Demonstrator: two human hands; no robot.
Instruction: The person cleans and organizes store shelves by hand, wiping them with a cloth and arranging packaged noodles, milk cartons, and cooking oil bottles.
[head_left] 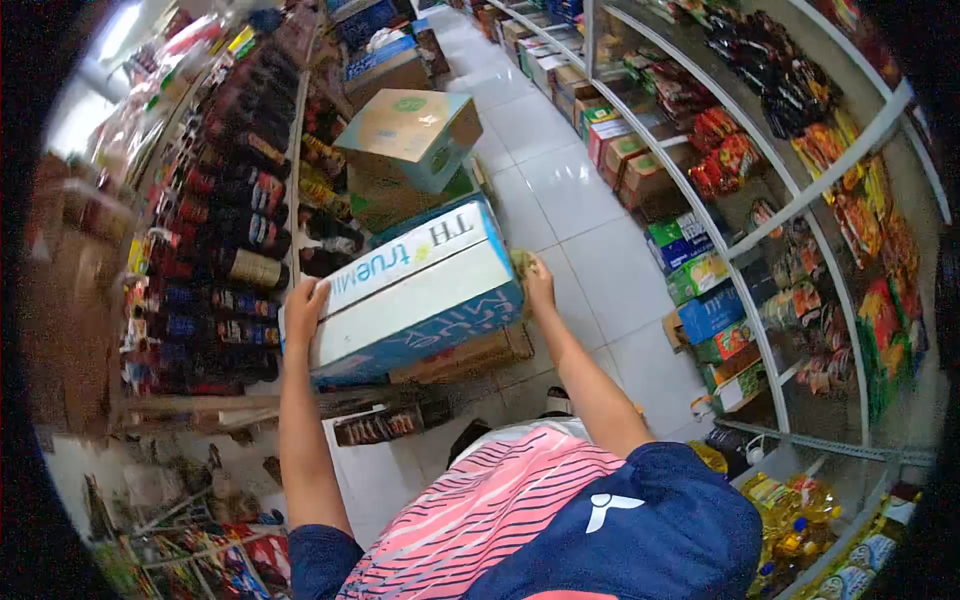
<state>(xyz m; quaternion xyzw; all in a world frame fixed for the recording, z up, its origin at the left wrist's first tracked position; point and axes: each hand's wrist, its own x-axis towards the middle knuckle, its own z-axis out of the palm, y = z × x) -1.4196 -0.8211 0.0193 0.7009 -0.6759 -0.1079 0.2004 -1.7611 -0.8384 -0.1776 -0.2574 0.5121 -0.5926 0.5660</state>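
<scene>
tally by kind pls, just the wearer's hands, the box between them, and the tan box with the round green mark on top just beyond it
Left hand and right hand: 2
Milk box held between them: 1
Tan box just beyond: 1
Total: 4

Milk carton [415, 295] at centre, left hand [306, 312] at its left end, right hand [541, 286] at its right. Beyond it, an upper box [405, 122] rests on a lower box [395, 207]; further boxes [390, 75] lie behind. Left, stocked shelving [250, 195]; right, across the floor [575, 195], a rack [692, 198] holding packets [722, 150]; near right, bottles [812, 505].
</scene>
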